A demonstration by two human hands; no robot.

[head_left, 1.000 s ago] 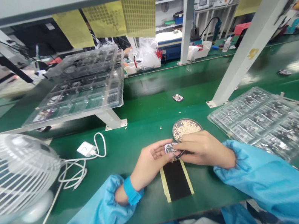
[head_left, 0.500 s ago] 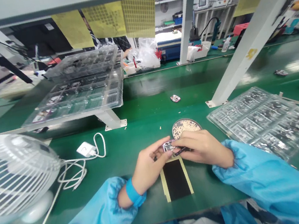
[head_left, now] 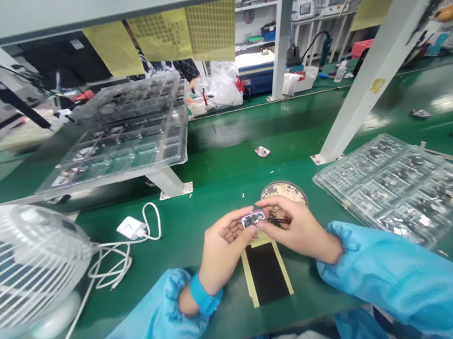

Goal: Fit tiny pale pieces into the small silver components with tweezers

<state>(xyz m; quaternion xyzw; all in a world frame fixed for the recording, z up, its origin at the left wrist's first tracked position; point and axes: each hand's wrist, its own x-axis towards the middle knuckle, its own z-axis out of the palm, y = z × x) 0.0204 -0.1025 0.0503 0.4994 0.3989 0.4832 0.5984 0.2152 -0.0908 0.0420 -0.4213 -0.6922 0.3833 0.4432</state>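
Between my fingertips is a small rounded electronic device point(head_left: 253, 219) with a white and purplish rim and its inner parts exposed. My left hand point(head_left: 224, 245) pinches it from the left side. My right hand point(head_left: 300, 229) is closed around dark, slim tweezers point(head_left: 282, 220), and its fingertips also touch the device's right edge. Just behind the hands stands a round dish point(head_left: 284, 189) of tiny beige and dark pieces, partly covered by my right hand. A black pad point(head_left: 266, 273) edged with yellow tape lies on the green bench below the device.
To the right lies a clear compartment tray point(head_left: 401, 186) full of small parts, near a thin stick point(head_left: 448, 155). A white fan point(head_left: 25, 266) and charger cable point(head_left: 123, 241) occupy the left. Another device point(head_left: 262, 152) lies ahead, beside a post point(head_left: 365, 65). Stacked trays point(head_left: 118, 147) rest on a raised shelf.
The device has tilted so its open face shows more clearly. My right hand has drawn back slightly, its fingers shifting from over the device to its right edge.
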